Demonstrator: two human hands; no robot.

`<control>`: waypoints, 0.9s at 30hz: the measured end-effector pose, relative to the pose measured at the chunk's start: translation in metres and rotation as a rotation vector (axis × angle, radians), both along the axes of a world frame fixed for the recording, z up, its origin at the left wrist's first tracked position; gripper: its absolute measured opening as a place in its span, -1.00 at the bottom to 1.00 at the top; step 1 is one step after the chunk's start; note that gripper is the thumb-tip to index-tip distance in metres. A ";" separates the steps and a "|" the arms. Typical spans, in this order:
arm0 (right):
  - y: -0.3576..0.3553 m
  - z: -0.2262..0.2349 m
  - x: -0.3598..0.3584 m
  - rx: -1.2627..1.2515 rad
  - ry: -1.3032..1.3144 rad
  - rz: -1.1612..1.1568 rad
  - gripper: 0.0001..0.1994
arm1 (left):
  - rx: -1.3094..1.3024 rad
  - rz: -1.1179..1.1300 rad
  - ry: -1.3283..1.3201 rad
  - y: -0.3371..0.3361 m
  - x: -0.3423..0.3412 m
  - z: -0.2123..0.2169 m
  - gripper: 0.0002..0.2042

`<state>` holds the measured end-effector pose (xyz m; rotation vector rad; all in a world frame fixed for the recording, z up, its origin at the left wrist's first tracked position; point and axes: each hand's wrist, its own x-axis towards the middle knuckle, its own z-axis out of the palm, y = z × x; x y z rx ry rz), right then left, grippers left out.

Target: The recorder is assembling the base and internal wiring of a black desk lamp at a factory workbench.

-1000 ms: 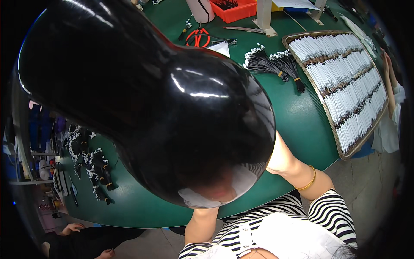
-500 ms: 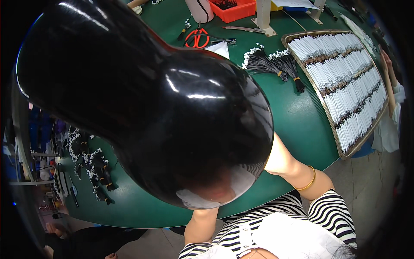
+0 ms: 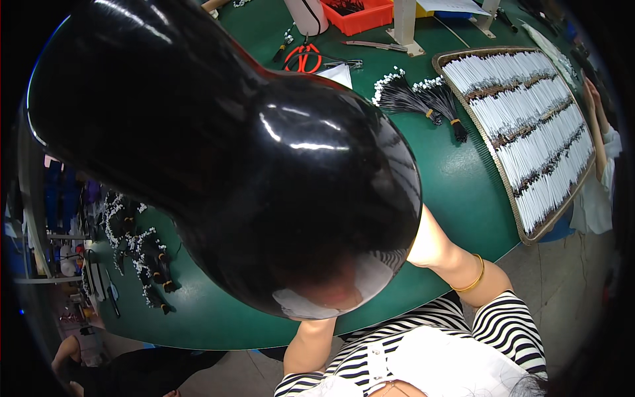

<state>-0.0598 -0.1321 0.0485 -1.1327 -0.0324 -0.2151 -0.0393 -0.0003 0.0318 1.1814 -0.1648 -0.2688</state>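
"Head view: are your hands gripping anything?"

"I can't tell; the hood [image 3: 311, 192], mid-frame to upper left, hides them (only your forearms [image 3: 308, 347] show, lower frame)."

"And the bundles [image 3: 402, 98], upper right of centre?"

"Likely light, bendy, slippery; you'd best hold them at the bands [image 3: 455, 122]."

Black housing [image 3: 264, 165] (hands hidden behind), green table [image 3: 463, 178], wire bundles [image 3: 401, 98]

Glossy, smooth black hood [image 3: 264, 198]; faintly shiny green tabletop [image 3: 463, 185]; red plastic bin [image 3: 367, 22]; striped cloth sleeves [image 3: 509, 324].
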 end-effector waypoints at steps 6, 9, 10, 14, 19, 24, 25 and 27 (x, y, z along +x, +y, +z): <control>0.002 0.004 0.000 0.051 -0.065 -0.014 -0.82 | -0.014 0.000 -0.016 -0.002 -0.001 -0.001 -0.79; 0.000 0.006 -0.004 -0.106 0.004 -0.023 -0.83 | 0.045 -0.129 -0.115 0.008 0.001 -0.012 -0.76; -0.001 0.006 -0.003 -0.114 -0.032 0.019 -0.83 | 0.045 -0.128 -0.115 0.007 0.000 -0.012 -0.76; 0.000 0.003 0.000 -0.166 0.043 0.062 -0.81 | 0.002 -0.092 -0.081 -0.003 0.001 0.000 -0.76; 0.000 0.002 0.000 -0.121 0.052 0.038 -0.83 | -0.093 -0.059 0.044 -0.001 0.002 0.001 -0.75; -0.002 0.003 -0.002 -0.043 -0.060 -0.029 -0.84 | -0.040 -0.023 0.080 0.000 0.002 0.001 -0.77; -0.003 0.003 -0.001 -0.048 -0.071 -0.019 -0.84 | -0.041 -0.023 0.080 0.002 0.002 0.000 -0.77; -0.003 0.002 -0.001 -0.054 -0.083 -0.008 -0.84 | -0.040 -0.052 0.119 0.007 0.002 -0.003 -0.78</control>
